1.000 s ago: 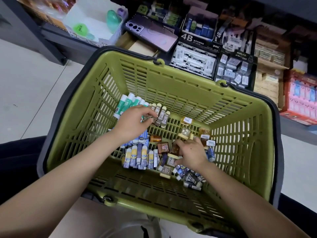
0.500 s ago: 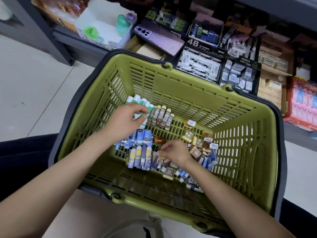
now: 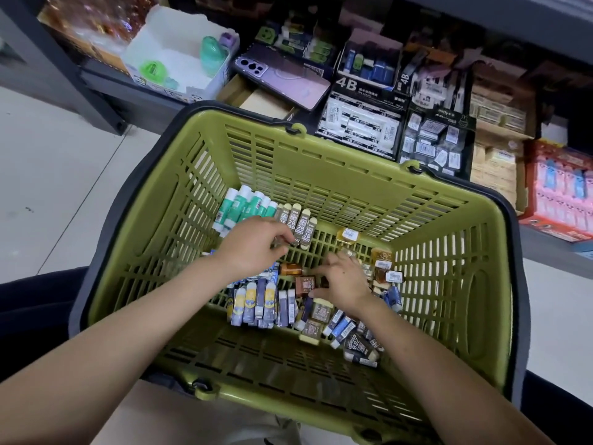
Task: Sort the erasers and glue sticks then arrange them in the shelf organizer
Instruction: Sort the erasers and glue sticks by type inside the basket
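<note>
Looks like sorting stage, all inside green basket [image 3: 449, 284]; organizer step not begun, judging by stock here. Green glue sticks [image 3: 244, 207] lined up at far-left of basket floor. 2B erasers [image 3: 300, 224] in a row just right of them, touching. Purple erasers w/ yellow-face print [image 3: 256, 303] in a near row. Unsorted pile [image 3: 356, 338] at near right, amber-wrapped erasers [image 3: 382, 271] loose at far right.

L hand [image 3: 253, 245]: fingers curled, tips bunched at near end of 2B row. Can't tell if pinching one or just nudging. R hand [image 3: 345, 284]: fingers bent down over middle heap, thumb beside brown square eraser [image 3: 305, 284]. Contact hidden under palm, so can't tell grip either.

Risks, as judged:
- L forearm low over purple row, so prob. scatter on any drag back.
- Too hard a nudge on 2B row: likely shove into glue sticks, which are round and apt to roll out of line.
- Chance of small erasers catching edgewise in floor slots.
- Basket seems propped on person's legs, not flat; hence risk of sorted rows sliding toward near wall w/ any shift.
</note>
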A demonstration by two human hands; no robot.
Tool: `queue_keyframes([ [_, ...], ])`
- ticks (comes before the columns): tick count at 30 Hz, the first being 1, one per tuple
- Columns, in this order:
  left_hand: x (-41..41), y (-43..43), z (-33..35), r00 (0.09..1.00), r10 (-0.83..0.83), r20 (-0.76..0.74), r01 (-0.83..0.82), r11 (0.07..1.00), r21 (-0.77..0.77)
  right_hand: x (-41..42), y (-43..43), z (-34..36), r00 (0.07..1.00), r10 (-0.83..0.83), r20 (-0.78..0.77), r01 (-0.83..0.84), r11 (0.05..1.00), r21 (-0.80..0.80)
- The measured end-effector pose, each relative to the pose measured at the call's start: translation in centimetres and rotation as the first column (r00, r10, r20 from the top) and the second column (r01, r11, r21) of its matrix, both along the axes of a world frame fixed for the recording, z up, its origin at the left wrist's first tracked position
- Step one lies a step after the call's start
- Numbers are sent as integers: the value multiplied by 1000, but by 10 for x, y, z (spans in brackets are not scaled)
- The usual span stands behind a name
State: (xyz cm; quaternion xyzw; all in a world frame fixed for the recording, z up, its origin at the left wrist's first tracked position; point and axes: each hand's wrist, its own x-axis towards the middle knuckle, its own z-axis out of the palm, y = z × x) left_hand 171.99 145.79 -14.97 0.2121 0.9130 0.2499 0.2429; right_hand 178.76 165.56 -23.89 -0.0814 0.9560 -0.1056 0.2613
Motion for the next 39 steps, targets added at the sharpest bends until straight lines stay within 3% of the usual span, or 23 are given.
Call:
queue_keyframes([
  [6,-4,31,-24,996,-92,-1,91,985,-149,7,5,-3,985,-39,-171,47,998,44],
  [11,-4,46,-45,974,-226,-27,200,906,-372,8,4,-9,965,-49,-258,48,999,-11],
  [15,-3,51,-59,963,-265,-41,221,874,-434,11,7,-13,968,-69,-241,41,992,-117],
  [22,1,45,-70,978,-206,-40,173,898,-405,7,4,-5,917,-396,-53,363,882,-301],
  [24,1,44,-70,977,-208,-53,171,904,-393,7,3,4,850,-526,20,492,781,-385],
  [25,1,43,-70,975,-215,-57,177,904,-388,6,2,11,777,-624,82,587,672,-451],
  [28,0,42,-66,978,-197,-61,165,924,-345,2,1,30,386,-866,317,827,173,-535],
  [29,-1,42,-64,981,-180,-68,150,935,-320,1,4,33,263,-893,365,856,41,-515],
  [30,-2,43,-61,985,-157,-72,130,948,-292,-1,10,35,195,-909,367,871,-12,-491],
  [32,-3,45,-56,993,-102,-62,86,971,-221,-7,26,38,216,-948,232,901,102,-422],
  [34,-3,48,-51,998,-58,-37,52,987,-150,-16,43,40,329,-941,83,903,287,-319],
  [35,-3,50,-49,999,-32,-15,30,994,-109,-21,49,40,370,-926,72,894,334,-298],
  [39,-1,65,-47,993,47,111,-53,997,52,-25,64,39,370,-909,193,887,284,-364],
])
